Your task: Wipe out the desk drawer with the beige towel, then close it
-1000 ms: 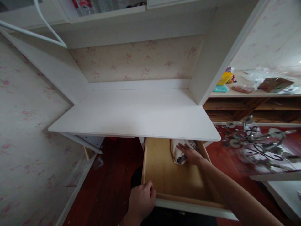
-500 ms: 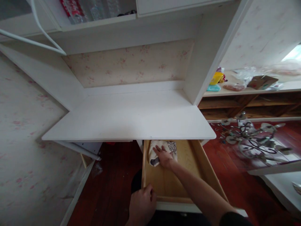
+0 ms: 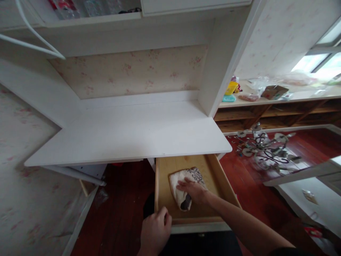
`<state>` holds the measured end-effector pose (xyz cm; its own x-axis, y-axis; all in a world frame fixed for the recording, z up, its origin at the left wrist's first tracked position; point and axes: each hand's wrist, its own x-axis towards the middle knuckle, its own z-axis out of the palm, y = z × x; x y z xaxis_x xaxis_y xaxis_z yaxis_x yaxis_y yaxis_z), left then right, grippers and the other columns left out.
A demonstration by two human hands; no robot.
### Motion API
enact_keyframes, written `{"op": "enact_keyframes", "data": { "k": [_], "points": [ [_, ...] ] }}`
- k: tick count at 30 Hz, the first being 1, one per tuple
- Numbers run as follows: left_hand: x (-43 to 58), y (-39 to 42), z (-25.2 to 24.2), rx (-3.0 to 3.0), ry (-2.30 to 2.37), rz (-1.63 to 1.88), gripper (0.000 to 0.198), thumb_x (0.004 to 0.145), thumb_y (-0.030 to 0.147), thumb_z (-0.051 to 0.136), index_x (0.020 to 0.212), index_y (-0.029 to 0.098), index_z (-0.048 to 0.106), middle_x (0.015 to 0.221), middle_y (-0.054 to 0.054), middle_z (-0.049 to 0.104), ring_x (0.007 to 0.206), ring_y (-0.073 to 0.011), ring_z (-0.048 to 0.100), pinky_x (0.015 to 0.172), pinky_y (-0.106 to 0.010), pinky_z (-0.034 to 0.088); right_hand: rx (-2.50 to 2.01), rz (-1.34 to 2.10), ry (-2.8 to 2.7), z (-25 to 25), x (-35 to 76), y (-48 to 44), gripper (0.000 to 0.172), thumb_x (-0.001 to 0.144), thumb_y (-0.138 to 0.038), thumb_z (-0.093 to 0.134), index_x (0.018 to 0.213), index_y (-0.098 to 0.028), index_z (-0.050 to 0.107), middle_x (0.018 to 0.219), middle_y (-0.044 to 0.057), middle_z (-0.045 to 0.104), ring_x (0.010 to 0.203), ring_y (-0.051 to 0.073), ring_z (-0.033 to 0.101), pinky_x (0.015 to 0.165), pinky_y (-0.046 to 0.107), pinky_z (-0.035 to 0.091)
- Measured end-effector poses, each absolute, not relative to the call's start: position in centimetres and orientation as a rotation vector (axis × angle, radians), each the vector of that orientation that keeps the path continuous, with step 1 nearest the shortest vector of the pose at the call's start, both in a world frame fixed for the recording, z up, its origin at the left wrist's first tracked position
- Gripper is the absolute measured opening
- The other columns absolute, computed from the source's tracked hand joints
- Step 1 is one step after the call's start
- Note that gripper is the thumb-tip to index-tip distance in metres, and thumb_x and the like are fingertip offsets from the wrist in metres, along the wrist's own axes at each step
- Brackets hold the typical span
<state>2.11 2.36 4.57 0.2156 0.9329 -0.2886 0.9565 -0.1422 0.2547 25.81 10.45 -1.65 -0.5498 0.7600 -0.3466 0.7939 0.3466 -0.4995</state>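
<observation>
A pale folded cloth (image 3: pixel 183 186) with a dark pattern at its far corner and a dark patch at its near end lies on the bottom of a pulled-out wooden drawer (image 3: pixel 165 167). My right hand (image 3: pixel 193 190) rests on top of the cloth with its fingers stretched out and flat, pressing it against the wood. At the drawer's near left corner is my left hand (image 3: pixel 157 229), its fingers curled closed over the edge. The fingertips of that hand are partly hidden.
Above the drawer is a white desk top (image 3: pixel 133 135) with a hutch. A white cable (image 3: pixel 39 44) hangs at upper left. On the red floor to the right lies a chandelier (image 3: pixel 266 147). Low shelving (image 3: pixel 277 113) behind it bears bags and a cardboard box (image 3: pixel 274 91).
My right hand has slid the cloth from the back left of the drawer toward its near middle, and the cloth has turned. My left hand stays at the corner. The view has shifted right.
</observation>
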Motion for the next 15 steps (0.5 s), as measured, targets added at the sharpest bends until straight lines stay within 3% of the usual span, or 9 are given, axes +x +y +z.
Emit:
{"op": "enact_keyframes", "data": {
  "k": [4, 7, 11, 15],
  "points": [
    [2.2, 2.3, 4.9, 2.107, 1.746, -0.074, 0.025, 0.092, 0.025, 0.039, 0.080, 0.024, 0.061, 0.075, 0.001, 0.068, 0.071, -0.0150, 0.066, 0.056, -0.025, 0.031, 1.588, -1.188, 2.300, -1.0, 30.6, 10.5, 0.070, 0.061, -0.004, 0.057, 0.129, -0.021, 0.058, 0.144, 0.009, 0.044, 0.134, 0.031, 0.037, 0.110, 0.048, 0.027],
    [2.2, 2.4, 5.1, 2.103, 1.733, -0.053, 0.025, 0.090, 0.024, 0.040, 0.076, 0.022, 0.060, 0.075, 0.001, 0.068, 0.070, -0.0140, 0.065, 0.057, -0.024, 0.031, 1.557, -1.312, 2.220, 0.1, 33.3, 10.5, 0.069, 0.054, -0.004, 0.057, 0.121, -0.022, 0.065, 0.134, 0.009, 0.056, 0.126, 0.029, 0.048, 0.105, 0.040, 0.034],
    [2.2, 2.4, 5.1, 2.100, 1.739, -0.044, 0.024, 0.089, 0.023, 0.041, 0.074, 0.023, 0.060, 0.074, 0.001, 0.068, 0.069, -0.0139, 0.064, 0.057, -0.024, 0.032, 1.505, -1.424, 2.053, 1.5, 34.3, 10.4, 0.068, 0.047, 0.000, 0.052, 0.107, -0.022, 0.072, 0.102, 0.006, 0.073, 0.101, 0.025, 0.065, 0.089, 0.029, 0.045],
    [2.1, 2.3, 5.0, 2.103, 1.756, -0.045, 0.024, 0.089, 0.022, 0.041, 0.075, 0.023, 0.061, 0.074, 0.001, 0.068, 0.070, -0.0141, 0.065, 0.058, -0.024, 0.033, 1.555, -1.473, 1.879, 2.4, 33.1, 10.4, 0.045, 0.045, 0.000, 0.055, 0.079, -0.020, 0.077, 0.074, 0.002, 0.073, 0.076, 0.022, 0.068, 0.067, 0.023, 0.048]
  ]
}}
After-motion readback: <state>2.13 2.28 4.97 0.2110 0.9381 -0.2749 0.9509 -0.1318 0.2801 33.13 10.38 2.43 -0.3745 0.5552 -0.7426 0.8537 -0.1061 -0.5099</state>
